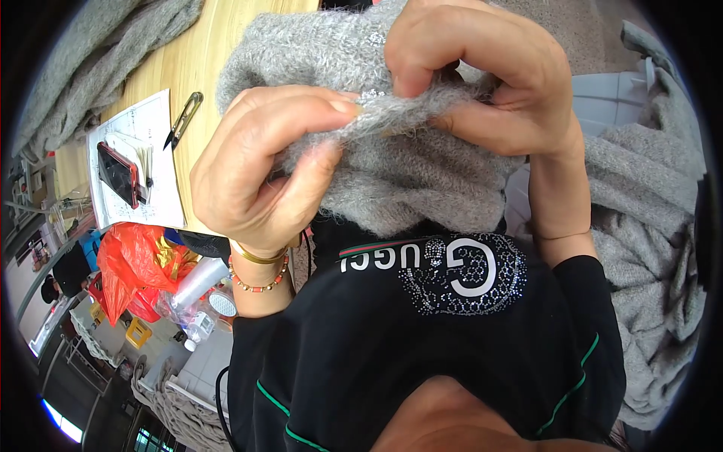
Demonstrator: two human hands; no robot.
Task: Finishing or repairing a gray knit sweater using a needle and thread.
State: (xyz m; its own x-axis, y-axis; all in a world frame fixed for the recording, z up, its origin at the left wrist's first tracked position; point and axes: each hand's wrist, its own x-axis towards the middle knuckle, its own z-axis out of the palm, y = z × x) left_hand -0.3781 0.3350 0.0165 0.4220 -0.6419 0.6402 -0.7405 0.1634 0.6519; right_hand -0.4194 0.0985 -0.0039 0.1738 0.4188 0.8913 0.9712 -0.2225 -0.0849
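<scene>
A fuzzy grey knitted garment (422, 184) lies bunched in front of my chest, partly over the table edge. My left hand (263, 154) pinches a raised fold of it between thumb and forefinger. On the other side, my right hand (489, 75) grips the same fold, thumb below and curled fingers above. Between the two hands the fold is stretched into a short ridge. Small shiny specks show on the knit near the fingertips. Whether anything thin is held besides the knit cannot be made out.
On the wooden table (215, 45) are thread snips (183, 120), a paper sheet (162, 200) and a phone (119, 175) on a small notebook. More grey knitwear is piled at the far left (98, 56) and right (648, 256). A red plastic bag (132, 264) and a bottle (199, 328) are at lower left.
</scene>
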